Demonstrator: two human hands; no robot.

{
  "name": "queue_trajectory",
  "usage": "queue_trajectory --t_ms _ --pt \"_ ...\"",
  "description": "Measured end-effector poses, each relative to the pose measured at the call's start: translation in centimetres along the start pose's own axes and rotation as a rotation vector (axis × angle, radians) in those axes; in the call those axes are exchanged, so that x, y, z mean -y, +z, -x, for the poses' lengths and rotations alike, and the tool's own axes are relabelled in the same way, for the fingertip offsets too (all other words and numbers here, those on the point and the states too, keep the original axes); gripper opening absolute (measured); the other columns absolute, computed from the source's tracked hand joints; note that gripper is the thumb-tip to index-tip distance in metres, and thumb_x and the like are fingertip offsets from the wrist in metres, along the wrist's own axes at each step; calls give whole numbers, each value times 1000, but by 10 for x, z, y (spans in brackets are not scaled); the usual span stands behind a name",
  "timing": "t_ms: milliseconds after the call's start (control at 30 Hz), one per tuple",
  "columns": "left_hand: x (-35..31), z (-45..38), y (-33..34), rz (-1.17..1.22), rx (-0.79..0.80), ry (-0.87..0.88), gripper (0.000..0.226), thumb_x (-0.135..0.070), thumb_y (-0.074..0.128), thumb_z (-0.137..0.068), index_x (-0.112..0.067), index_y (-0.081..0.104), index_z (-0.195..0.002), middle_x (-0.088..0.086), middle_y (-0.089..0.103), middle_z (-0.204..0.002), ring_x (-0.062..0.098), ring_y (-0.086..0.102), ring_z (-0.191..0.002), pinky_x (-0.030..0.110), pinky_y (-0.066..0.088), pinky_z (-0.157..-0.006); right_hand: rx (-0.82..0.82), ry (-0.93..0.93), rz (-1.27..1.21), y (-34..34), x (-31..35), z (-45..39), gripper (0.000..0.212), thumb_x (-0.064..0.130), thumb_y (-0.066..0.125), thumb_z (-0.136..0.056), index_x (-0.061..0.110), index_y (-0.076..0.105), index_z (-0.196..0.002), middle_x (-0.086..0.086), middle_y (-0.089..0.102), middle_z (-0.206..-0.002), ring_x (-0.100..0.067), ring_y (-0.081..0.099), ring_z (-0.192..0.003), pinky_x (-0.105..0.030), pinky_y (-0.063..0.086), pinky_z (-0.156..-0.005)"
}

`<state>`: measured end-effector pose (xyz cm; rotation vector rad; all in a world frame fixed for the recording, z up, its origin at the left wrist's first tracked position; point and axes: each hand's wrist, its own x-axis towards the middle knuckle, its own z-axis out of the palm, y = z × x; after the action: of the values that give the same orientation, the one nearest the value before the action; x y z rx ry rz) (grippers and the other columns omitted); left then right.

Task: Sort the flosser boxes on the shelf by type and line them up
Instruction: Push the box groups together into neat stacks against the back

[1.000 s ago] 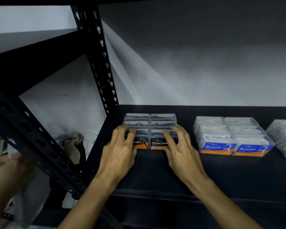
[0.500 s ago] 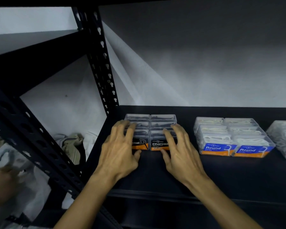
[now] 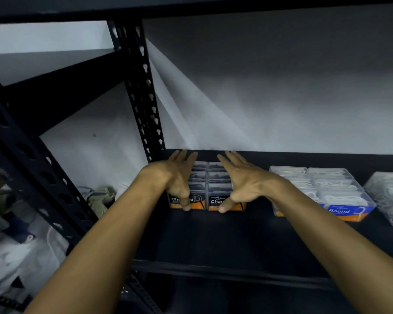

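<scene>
A block of clear Charcoal flosser boxes (image 3: 218, 191) with orange labels stands in two columns at the left of the black shelf (image 3: 213, 236). My left hand (image 3: 179, 175) lies along the block's left side with straight fingers reaching to the back, its thumb down over the front label. My right hand (image 3: 243, 180) flanks the right side the same way, thumb on the right front label. To the right stands a block of Round flosser boxes (image 3: 336, 193) with blue and orange labels, partly hidden by my right forearm.
More clear flosser boxes (image 3: 390, 196) sit at the far right edge. A perforated black upright (image 3: 145, 98) rises just left of the Charcoal block. A grey wall closes the shelf's back. Cloth and bags (image 3: 98, 196) lie beyond the rack at the left.
Both hands have gone from resting on top of the front Charcoal boxes to the block's two sides, fingers reaching to the back. The view has tilted a little.
</scene>
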<state>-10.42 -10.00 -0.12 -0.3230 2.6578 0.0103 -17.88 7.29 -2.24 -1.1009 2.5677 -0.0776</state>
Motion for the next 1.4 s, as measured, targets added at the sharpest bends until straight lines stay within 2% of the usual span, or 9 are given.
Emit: queue_trajectory --t_ms 167,433,633,767,1000,1133,1267,1333,1400 --pt "4 -10 1 -8 20 23 143 -38 89 -60 -25 -21 -151 -1 -18 -161 19 -13 -148 47 11 -120 52 9 18 -2 3 -7 135 56 80 -59 22 -15 -149 2 -18 -158 -16 -16 -145 -43 7 -119" --pt "4 -9 8 47 -51 68 135 -34 89 -60 -23 -7 -154 0 6 -160 23 6 -147 46 24 -117 -18 -1 37 -1 7 -7 130 53 82 -56 23 -2 -151 1 14 -153 -21 14 -142 -43 29 -109" --pt "3 -6 8 37 -87 95 129 -35 90 -58 -26 3 -154 0 21 -152 23 20 -140 45 33 -112 -29 -6 39 0 7 -6 129 53 83 -53 24 3 -150 -1 21 -147 -21 19 -138 -42 34 -108" --pt "2 -5 9 31 -94 101 129 -36 90 -57 -27 5 -153 0 24 -149 22 23 -138 46 34 -110 -28 -4 39 1 7 -4 129 53 84 -52 24 4 -150 -1 23 -146 -21 21 -137 -43 34 -108" --pt "2 -2 8 38 -88 106 127 -35 90 -58 -28 6 -153 -1 25 -149 22 24 -137 46 35 -110 -16 2 42 0 8 -2 130 55 83 -52 25 2 -150 0 22 -146 -21 20 -137 -43 33 -109" --pt "3 -2 8 28 -65 102 135 -38 89 -59 -27 -6 -154 -1 12 -157 23 12 -144 46 28 -114 -3 1 44 -1 8 -1 132 56 82 -53 25 -2 -150 1 17 -151 -21 16 -140 -44 31 -111" --pt "5 4 11 72 -47 99 147 -43 90 -57 -30 -25 -149 -4 -18 -161 17 -17 -147 47 10 -120 18 -11 11 -3 6 4 140 60 80 -54 26 -18 -148 4 -11 -159 -18 -8 -146 -43 15 -117" --pt "7 10 13 117 -100 112 151 -45 90 -56 -30 -29 -147 -6 -25 -159 13 -22 -145 44 5 -121 -15 -22 -53 -5 2 10 143 60 81 -54 28 -25 -145 6 -25 -156 -13 -21 -143 -42 5 -117" --pt "11 18 17 213 -157 120 151 -42 91 -57 -31 -31 -145 -8 -26 -158 11 -21 -145 42 3 -121 -89 -38 -146 -6 -3 19 145 60 82 -53 30 -28 -143 9 -30 -153 -10 -25 -141 -38 1 -116"
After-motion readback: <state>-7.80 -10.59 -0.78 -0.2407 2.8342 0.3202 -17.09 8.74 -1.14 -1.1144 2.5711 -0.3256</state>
